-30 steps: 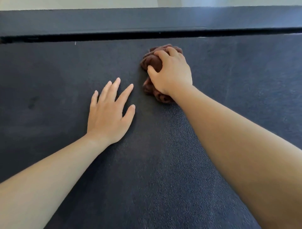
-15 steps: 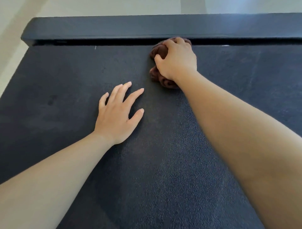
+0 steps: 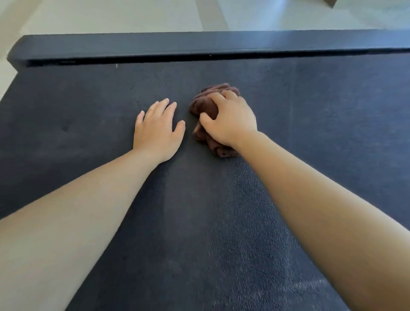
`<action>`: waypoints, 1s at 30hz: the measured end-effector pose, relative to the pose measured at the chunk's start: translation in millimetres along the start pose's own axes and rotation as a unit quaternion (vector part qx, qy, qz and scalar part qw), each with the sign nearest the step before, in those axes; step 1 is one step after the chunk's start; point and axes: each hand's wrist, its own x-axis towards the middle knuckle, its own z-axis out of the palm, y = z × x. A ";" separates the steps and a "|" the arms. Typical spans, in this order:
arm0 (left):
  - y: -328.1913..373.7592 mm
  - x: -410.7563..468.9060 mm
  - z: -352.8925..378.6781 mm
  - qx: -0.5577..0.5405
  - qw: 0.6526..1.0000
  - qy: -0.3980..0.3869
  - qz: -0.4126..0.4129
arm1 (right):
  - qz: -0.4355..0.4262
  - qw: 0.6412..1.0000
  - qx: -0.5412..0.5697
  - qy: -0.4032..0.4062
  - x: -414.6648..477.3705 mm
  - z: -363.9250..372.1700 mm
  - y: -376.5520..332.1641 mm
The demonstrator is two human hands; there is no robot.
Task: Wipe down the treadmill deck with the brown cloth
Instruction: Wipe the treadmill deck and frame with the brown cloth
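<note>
While our right hand [image 3: 230,121] presses down on the bunched brown cloth [image 3: 205,106], its fingers curled over the soft, crumpled folds, our left hand [image 3: 156,128] lies flat just beside it, fingers loosely spread and holding nothing. Both rest on the treadmill deck [image 3: 199,222], a dark, pebbled belt. Beyond it runs a smooth black end rail [image 3: 155,47], then pale floor [image 3: 99,15].

Pale floor beyond the dark surface

A light floor [image 3: 111,15] fills the top of the view and runs down the left edge. A grey stripe [image 3: 211,14] crosses it near the middle. At the top right corner sits a small tan object [image 3: 330,2], cut off by the frame.
</note>
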 end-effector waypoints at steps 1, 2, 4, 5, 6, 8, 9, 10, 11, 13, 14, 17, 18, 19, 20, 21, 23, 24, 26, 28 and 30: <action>-1.5 -4.8 -2.6 -0.001 1.000 -0.012 0.010 | 0.002 1.000 -0.001 -0.003 -19.9 -2.5 -4.3; -3.9 -12.1 -5.6 0.003 0.999 -0.030 0.027 | 0.006 1.000 0.001 -0.007 -40.7 -5.9 -9.0; -13.0 -32.5 -13.7 0.007 0.995 -0.068 0.069 | 0.015 1.000 0.015 -0.008 -84.7 -13.0 -19.9; -19.9 -45.1 -18.9 0.008 0.993 -0.083 0.089 | 0.018 1.000 0.024 -0.005 -107.9 -15.5 -26.3; -28.2 -58.4 -23.9 0.010 0.990 -0.093 0.108 | 0.021 0.999 0.034 -0.001 -131.4 -17.2 -33.2; -46.0 -82.0 -32.4 0.017 0.985 -0.098 0.141 | 0.022 0.999 0.047 0.008 -173.3 -18.3 -48.1; -54.0 -91.1 -36.2 0.017 0.984 -0.097 0.149 | 0.021 0.999 0.046 0.010 -188.1 -17.2 -54.7; -61.3 -97.7 -39.6 0.013 0.984 -0.096 0.152 | 0.021 0.999 0.043 0.012 -196.6 -15.1 -59.5; -68.1 -102.5 -42.1 0.010 0.984 -0.093 0.151 | 0.026 0.999 0.041 0.015 -199.0 -12.8 -62.6; -78.6 -108.8 -45.6 0.010 0.986 -0.087 0.145 | 0.042 0.998 0.046 0.012 -191.2 -10.0 -65.6; -82.2 -110.1 -47.1 0.012 0.986 -0.084 0.142 | 0.046 0.998 0.049 0.008 -183.6 -8.3 -66.6; -87.3 -104.0 -49.4 0.023 0.986 -0.082 0.146 | 0.043 0.998 0.047 0.004 -155.8 -1.5 -71.0; -88.4 -98.2 -49.9 0.028 0.985 -0.084 0.149 | 0.039 0.998 0.049 0.006 -145.1 1.2 -73.6; -89.6 -90.6 -50.1 0.034 0.984 -0.086 0.152 | 0.034 0.998 0.052 0.006 -133.8 3.6 -76.1; -90.7 -81.6 -50.0 0.040 0.984 -0.088 0.151 | 0.030 0.998 0.053 0.004 -122.2 6.2 -78.1; -91.9 -71.8 -48.8 0.044 0.984 -0.088 0.146 | 0.026 0.998 0.054 0.003 -110.1 8.6 -79.2; -94.1 -50.2 -45.0 0.047 0.988 -0.087 0.115 | 0.023 0.998 0.054 0.005 -86.3 12.9 -79.4; -94.8 -38.0 -43.2 0.045 0.991 -0.086 0.096 | 0.024 0.998 0.053 0.007 -74.0 15.2 -79.3; -95.1 -12.6 -40.0 0.043 0.994 -0.081 0.065 | 0.034 0.998 0.045 0.014 -47.8 19.0 -78.7; -98.4 9.4 -38.6 0.056 0.994 -0.075 0.053 | 0.049 0.998 0.034 0.024 -19.6 23.3 -78.2; -104.3 23.7 -37.4 0.057 0.995 -0.070 0.035 | 0.058 0.997 0.035 0.030 8.8 28.1 -75.8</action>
